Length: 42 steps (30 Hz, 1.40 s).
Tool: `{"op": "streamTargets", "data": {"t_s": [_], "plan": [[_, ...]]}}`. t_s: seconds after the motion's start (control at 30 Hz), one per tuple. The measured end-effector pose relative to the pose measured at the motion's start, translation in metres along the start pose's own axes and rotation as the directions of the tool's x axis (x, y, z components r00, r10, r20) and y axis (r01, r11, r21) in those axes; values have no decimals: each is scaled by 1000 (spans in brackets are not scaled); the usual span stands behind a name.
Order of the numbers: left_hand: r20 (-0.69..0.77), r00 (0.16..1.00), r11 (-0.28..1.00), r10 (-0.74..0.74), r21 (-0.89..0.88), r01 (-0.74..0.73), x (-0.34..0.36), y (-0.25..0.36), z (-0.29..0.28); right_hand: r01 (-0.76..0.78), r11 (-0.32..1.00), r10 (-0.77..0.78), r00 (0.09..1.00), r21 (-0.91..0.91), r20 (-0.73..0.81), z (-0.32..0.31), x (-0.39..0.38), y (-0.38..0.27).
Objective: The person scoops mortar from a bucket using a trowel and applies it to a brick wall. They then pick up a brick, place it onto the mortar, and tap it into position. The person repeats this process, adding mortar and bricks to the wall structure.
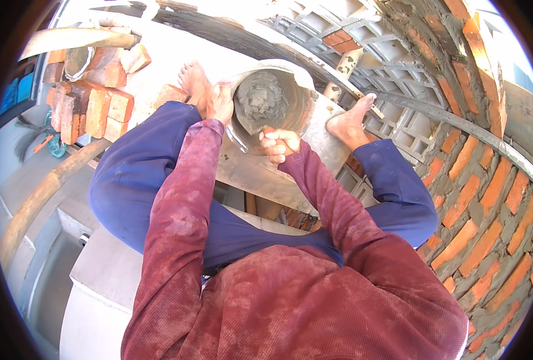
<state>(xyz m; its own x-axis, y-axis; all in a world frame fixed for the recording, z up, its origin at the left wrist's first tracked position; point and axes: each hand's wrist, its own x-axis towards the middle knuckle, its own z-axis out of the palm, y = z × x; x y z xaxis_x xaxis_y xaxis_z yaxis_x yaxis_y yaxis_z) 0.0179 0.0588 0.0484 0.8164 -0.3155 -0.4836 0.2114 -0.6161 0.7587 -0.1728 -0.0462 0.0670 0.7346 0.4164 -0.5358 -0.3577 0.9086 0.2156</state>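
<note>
A metal bucket (300, 102) of wet grey mortar (263, 96) stands on a pale board (248, 171) between my bare feet. My left hand (220, 103) is closed on the bucket's left rim. At the bucket's near side, my right hand (280, 144) has its fingers wrapped round what looks like a trowel, its blade down in the mortar and mostly hidden. My blue-trousered legs are bent to either side of the bucket.
Loose red bricks (98, 111) are stacked at upper left, beside bamboo poles (50, 186). A brick wall (476, 228) with grey mortar joints rises at right, below a grey pipe (458, 117) and grey lattice blocks (392, 78). A gap shows below the board.
</note>
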Motion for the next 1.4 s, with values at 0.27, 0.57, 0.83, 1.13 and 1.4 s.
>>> {"op": "streamTargets", "data": {"t_s": [0.27, 0.57, 0.83, 1.13, 1.4], "plan": [[93, 991, 982, -100, -149, 113, 1, -12, 21, 21, 951, -99, 966, -309, -238, 45, -77, -3], [9, 1000, 979, 21, -201, -18, -15, 4, 32, -663, -218, -748, 585, -716, -314, -19, -44, -20], [28, 1000, 966, 8, -257, 0, -25, -3, 9, -644, -597, -361, 749, -478, -556, 86, -62, -22], [82, 968, 966, 237, -125, -226, -30, 13, 41, -774, -454, -491, 631, -442, -601, 21, -29, -29], [173, 971, 982, 166, -123, -146, -31, 18, 13, -777, -628, -713, 595, -38, -371, 129, -79, -56]]}}
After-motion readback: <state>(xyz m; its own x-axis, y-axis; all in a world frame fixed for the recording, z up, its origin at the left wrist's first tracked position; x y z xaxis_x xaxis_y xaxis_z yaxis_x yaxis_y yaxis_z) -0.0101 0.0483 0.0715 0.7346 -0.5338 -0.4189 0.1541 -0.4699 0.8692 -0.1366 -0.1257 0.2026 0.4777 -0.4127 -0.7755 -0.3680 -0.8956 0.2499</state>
